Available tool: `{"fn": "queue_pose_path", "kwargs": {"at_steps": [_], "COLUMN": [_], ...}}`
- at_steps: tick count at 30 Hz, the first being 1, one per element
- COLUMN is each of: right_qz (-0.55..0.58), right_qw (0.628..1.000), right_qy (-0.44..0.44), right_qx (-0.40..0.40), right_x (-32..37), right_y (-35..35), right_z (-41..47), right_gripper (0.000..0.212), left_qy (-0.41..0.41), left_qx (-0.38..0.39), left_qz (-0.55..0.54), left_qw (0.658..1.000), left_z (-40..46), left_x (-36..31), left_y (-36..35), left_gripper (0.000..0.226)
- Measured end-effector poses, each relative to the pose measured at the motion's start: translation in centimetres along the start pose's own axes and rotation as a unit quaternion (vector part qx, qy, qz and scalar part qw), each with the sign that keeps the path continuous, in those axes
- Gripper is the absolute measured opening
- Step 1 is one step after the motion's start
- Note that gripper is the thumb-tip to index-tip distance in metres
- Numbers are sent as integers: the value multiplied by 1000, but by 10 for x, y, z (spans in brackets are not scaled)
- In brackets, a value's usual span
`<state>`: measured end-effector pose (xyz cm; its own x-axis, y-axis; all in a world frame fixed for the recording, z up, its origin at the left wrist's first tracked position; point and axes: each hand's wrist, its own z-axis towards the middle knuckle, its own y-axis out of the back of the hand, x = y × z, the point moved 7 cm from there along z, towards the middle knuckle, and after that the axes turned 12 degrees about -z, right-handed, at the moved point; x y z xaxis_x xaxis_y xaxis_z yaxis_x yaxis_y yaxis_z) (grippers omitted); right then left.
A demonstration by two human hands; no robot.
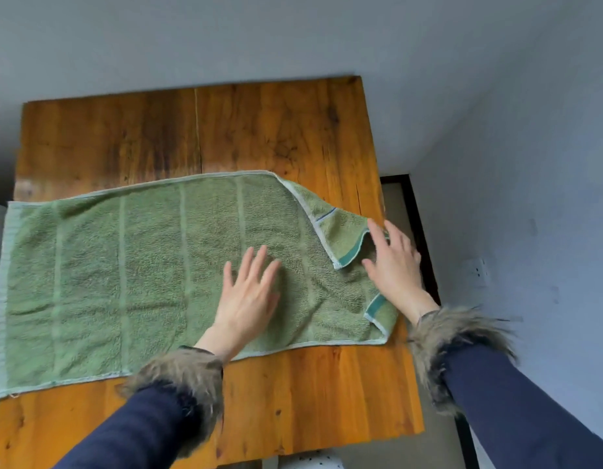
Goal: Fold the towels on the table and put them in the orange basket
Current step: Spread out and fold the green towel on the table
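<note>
A green towel [130, 275] with pale stripes lies spread flat across the wooden table [259, 130], its left end reaching past the table's left edge. Its far right corner [337, 228] is turned back over the towel, showing a teal border. My left hand [249, 296] rests flat on the towel right of its middle, fingers straight. My right hand [393, 265] lies at the towel's right end beside the turned-back corner, fingers spread and touching the cloth. The orange basket is out of view.
Grey walls stand behind and to the right of the table. A dark-framed gap [415, 218] runs along the table's right edge. A wall socket [478, 272] sits on the right wall. Bare wood shows in front of and behind the towel.
</note>
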<state>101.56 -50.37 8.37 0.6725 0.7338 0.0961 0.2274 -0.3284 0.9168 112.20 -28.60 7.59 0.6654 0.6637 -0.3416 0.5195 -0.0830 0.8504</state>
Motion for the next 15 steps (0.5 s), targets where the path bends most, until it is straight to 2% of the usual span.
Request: {"fn": "queue_pose_path", "kwargs": {"at_steps": [3, 7, 9, 11, 13, 15], "right_qz": [-73, -25, 29, 88, 160, 198], "right_qw": [993, 980, 980, 977, 967, 962], "right_qy": [69, 113, 72, -9, -104, -138], "right_qx": [-60, -159, -183, -193, -169, -124], "right_x": [9, 16, 9, -7, -26, -35], "right_y": [-3, 11, 22, 33, 36, 32], "right_z": [7, 26, 41, 58, 74, 85], "right_gripper": [56, 23, 19, 25, 38, 39], "left_qy": [-44, -42, -41, -39, -32, -22], "left_qx": [24, 46, 60, 71, 88, 106], "left_qz": [20, 49, 55, 55, 55, 55], "left_qw": [999, 997, 996, 995, 994, 993], "left_z": [19, 38, 44, 51, 57, 61], "left_x": [-21, -25, -24, -23, -24, -25], "left_y": [-15, -31, -33, -31, -28, -27], "left_gripper": [73, 94, 105, 115, 125, 130]}}
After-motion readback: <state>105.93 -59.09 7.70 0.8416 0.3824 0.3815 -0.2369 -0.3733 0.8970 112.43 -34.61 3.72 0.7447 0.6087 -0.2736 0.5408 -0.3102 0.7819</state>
